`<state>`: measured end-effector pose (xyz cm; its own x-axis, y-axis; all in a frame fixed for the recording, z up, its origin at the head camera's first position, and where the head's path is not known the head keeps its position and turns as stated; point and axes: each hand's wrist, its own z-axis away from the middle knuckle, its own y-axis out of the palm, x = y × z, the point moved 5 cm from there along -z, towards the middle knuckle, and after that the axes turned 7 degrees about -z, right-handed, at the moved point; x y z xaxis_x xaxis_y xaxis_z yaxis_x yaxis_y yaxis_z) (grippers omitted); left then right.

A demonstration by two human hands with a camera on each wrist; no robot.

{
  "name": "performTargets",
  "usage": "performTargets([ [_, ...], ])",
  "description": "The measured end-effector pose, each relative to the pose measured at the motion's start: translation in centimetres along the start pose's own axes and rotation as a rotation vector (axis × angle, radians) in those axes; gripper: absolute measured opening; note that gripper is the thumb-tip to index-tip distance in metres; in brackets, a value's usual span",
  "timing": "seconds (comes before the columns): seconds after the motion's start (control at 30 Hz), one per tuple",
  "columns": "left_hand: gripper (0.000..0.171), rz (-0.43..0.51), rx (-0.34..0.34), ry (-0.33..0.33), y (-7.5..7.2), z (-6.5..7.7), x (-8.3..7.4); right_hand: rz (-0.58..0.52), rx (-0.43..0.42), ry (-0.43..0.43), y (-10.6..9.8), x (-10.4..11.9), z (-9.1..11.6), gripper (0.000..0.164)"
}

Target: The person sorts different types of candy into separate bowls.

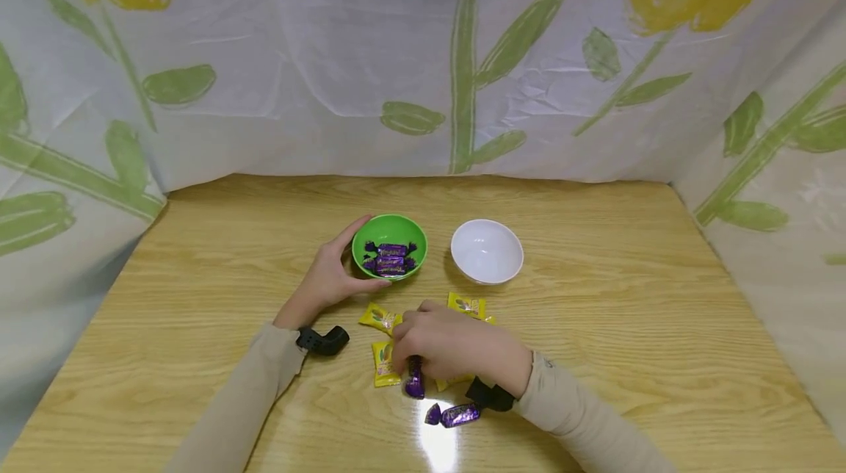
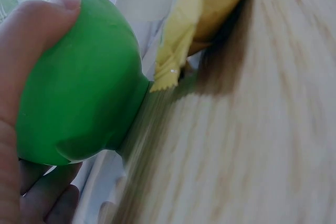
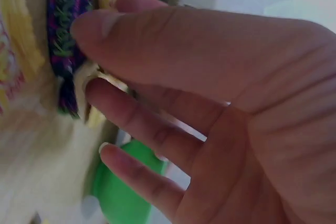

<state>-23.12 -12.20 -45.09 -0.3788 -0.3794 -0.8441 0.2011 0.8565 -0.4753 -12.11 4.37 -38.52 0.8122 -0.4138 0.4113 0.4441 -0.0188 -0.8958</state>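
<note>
Poking out from under the right hand among yellow packets, the purple candy could drag one along, being crowded; whether those fingers pinch it, I cannot tell. Fingers of the left hand curl round the green bowl; uneven pressure could tip it.

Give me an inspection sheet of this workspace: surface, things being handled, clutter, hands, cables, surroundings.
Surface: wood-grain table, bright glare near its front.
Job's things: green bowl holding purple sweets; white bowl beside it, apart; two loose purple sweets and several yellow packets nearer the front.
Clutter: nothing seen beyond these.
Left hand: grips the green bowl, thumb at the front side.
Right hand: over one loose sweet; whether it grips it, I cannot tell.
Cables: nothing seen.
Surroundings: pale cloth with yellow flowers, hanging behind and on both sides.
</note>
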Motion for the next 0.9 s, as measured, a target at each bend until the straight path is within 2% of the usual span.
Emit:
performTargets([
  [0.2, 0.11, -0.036, -0.002, -0.005, -0.1, 0.04, -0.01, 0.01, 0.011, 0.019, 0.64, -0.22, -0.31, 0.035],
  [0.57, 0.11, -0.03, -0.002, -0.018, -0.25, 0.19, -0.02, 0.073, 0.038, 0.057, 1.0, -0.36, -0.55, 0.029],
  [0.9, 0.11, -0.018, -0.001, -0.015, -0.22, 0.24, -0.04, 0.001, 0.028, 0.089, 0.47, -0.22, -0.11, 0.034],
])
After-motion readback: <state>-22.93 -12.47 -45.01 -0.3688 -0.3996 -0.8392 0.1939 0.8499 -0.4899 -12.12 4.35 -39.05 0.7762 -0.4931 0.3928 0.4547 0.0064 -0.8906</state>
